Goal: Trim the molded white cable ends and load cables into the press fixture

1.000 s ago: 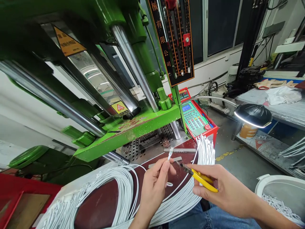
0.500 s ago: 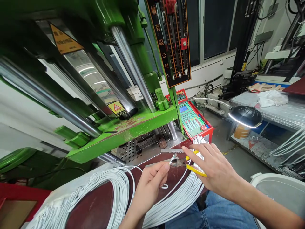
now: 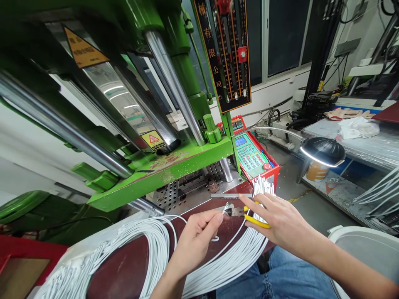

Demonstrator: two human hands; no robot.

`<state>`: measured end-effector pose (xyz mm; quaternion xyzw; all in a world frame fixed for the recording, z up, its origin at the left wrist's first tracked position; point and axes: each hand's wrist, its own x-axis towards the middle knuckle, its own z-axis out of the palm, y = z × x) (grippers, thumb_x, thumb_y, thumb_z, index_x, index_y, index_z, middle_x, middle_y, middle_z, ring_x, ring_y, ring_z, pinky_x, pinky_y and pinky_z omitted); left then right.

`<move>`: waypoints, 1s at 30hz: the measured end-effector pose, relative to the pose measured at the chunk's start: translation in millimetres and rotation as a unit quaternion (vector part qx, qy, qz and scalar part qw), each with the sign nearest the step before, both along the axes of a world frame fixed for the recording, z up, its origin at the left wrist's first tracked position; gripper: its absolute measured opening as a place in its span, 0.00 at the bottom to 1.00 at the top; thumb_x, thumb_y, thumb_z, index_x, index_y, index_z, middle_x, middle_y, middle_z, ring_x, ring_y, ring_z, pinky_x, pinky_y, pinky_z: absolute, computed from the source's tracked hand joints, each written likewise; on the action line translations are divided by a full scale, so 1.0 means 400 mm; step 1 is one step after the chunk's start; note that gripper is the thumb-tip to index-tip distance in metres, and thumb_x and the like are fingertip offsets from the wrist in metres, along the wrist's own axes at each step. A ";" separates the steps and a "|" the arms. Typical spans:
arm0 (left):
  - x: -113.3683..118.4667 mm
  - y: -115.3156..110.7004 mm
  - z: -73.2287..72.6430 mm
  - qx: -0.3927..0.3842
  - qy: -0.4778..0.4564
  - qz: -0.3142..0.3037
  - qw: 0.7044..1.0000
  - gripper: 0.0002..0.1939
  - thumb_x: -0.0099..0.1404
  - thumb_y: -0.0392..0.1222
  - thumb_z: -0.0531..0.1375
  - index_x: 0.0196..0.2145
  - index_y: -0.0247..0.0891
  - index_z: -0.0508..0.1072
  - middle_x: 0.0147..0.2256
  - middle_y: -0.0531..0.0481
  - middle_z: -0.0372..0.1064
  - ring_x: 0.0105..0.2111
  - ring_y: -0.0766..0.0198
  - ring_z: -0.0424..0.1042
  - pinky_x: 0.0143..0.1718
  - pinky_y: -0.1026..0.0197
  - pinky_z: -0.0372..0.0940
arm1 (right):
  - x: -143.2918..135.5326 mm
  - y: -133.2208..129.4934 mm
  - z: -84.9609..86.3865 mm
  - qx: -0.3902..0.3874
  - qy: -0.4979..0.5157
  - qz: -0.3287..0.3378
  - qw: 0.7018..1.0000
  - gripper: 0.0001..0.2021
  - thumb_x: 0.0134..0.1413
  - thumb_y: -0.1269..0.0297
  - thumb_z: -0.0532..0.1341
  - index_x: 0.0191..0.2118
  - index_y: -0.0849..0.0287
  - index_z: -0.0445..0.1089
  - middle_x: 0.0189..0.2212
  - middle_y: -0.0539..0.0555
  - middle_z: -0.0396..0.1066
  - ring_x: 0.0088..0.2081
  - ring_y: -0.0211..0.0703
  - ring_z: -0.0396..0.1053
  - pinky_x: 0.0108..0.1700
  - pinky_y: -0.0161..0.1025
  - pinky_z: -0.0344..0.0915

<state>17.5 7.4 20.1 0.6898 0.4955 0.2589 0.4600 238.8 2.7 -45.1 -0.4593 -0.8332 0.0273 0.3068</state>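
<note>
My left hand (image 3: 196,236) is closed, thumb against forefinger, on the end of a white cable (image 3: 225,210). A small pale-and-green tip sticks out past the fingertips. In my right hand (image 3: 277,216) is a pair of cutting pliers (image 3: 235,212) with yellow handles, its jaws right at that tip. Whether the jaws touch it, I cannot tell. Under both hands a bundle of white cables (image 3: 230,263) curves across the dark red tabletop (image 3: 121,265). Another coil of white cables (image 3: 156,245) lies to the left of my left hand.
A green press (image 3: 174,166) with steel columns stands directly ahead. Behind the cable ends is a red control box (image 3: 249,153) with a keypad. A flat metal bar (image 3: 231,196) lies on the table. At right are a lit lamp (image 3: 324,151) and a white bin (image 3: 368,249).
The pliers have turned slightly and their handles sit closer together. The cable tip shows a little more upright between the jaws. My left hand has hardly moved.
</note>
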 end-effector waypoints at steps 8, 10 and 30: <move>-0.010 0.000 0.001 0.058 0.042 -0.022 0.997 0.18 0.69 0.48 0.50 0.39 0.34 0.75 0.30 0.50 0.66 0.30 0.65 0.60 0.33 0.64 0.57 | -0.020 -0.028 0.005 -0.237 0.161 0.134 0.949 0.24 0.62 0.53 0.55 0.61 0.57 0.60 0.34 0.52 0.72 0.31 0.38 0.67 0.32 0.34 0.65; -0.010 -0.003 0.005 0.072 0.057 -0.025 0.995 0.18 0.69 0.48 0.50 0.40 0.35 0.76 0.31 0.50 0.69 0.31 0.63 0.62 0.35 0.63 0.58 | -0.027 -0.032 -0.004 -0.134 0.130 0.048 0.981 0.26 0.61 0.54 0.56 0.62 0.55 0.58 0.40 0.57 0.70 0.36 0.43 0.68 0.39 0.41 0.67; 0.015 -0.001 -0.024 0.019 -0.003 0.023 1.000 0.21 0.68 0.51 0.51 0.44 0.33 0.74 0.20 0.57 0.51 0.21 0.69 0.48 0.23 0.66 0.47 | -0.031 -0.041 0.010 -0.322 0.238 0.125 0.908 0.23 0.61 0.49 0.53 0.53 0.60 0.66 0.32 0.53 0.69 0.30 0.38 0.65 0.33 0.35 0.64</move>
